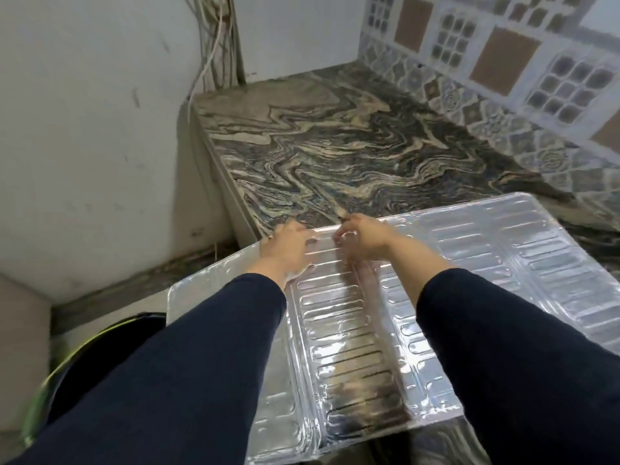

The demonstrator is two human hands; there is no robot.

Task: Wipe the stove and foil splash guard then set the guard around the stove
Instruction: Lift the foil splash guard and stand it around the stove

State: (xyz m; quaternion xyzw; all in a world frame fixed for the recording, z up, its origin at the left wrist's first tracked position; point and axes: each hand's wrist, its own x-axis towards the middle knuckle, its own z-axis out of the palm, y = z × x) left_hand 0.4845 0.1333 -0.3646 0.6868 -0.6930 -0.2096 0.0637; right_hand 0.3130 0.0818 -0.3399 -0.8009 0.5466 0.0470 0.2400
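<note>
Sleeves of dark cloth fill the near part of the view, both forearms reaching out over the foil splash guard, which lies nearly flat and unfolded, its near edge hanging past the front of the table and its far edge resting on the marbled top. To the near left, below table level, sits a dark round object with a green rim, too blurred to name. At the far edge of the guard the left hand presses flat with fingers spread, and just beside it the right hand curls its fingers on the rim, seemingly pinching it; whether it truly grips the foil cannot be told through the blur. The two hands are close together near a fold line between panels. No stove and no cloth show anywhere, so the step looks like handling or standing up the guard. Thin embossed foil creases easily, so the person would do well to bend only along the pressed fold lines, move the hands apart to share the load, and lift rather than drag. Farther off lie bare table, the tiled wall at right, and loose cables in the far-left corner.
</note>
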